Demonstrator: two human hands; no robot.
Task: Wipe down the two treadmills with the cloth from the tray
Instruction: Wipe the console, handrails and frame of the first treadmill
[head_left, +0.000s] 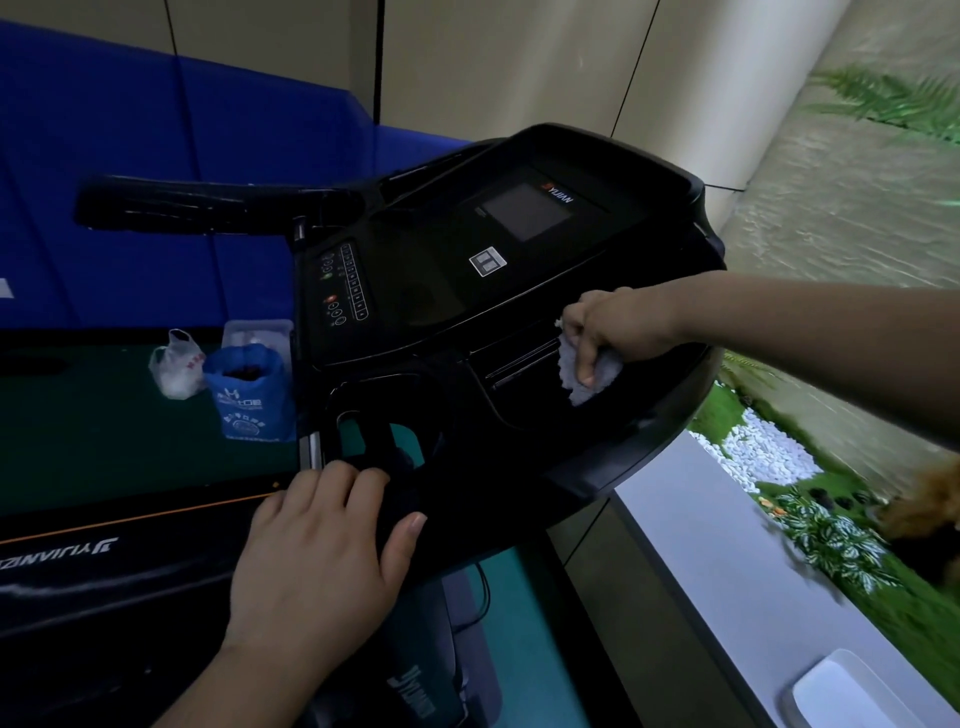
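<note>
1. Our right hand (608, 332) pinches the grey cloth (592, 376), fingers bunched over it. It presses the cloth onto the lower right panel of the treadmill console (467, 249). We judge that the bunching gives firm pressure over the slots there.
2. Our left hand (322, 545) hooks its fingers over the console's near rim with the thumb spread, probably to brace us.
3. The console is glossy black in a dim room. A white tray (852, 696) sits on the pale ledge (701, 545) to the right, and a blue bag (249, 395) stands on a green surface to the left.
</note>
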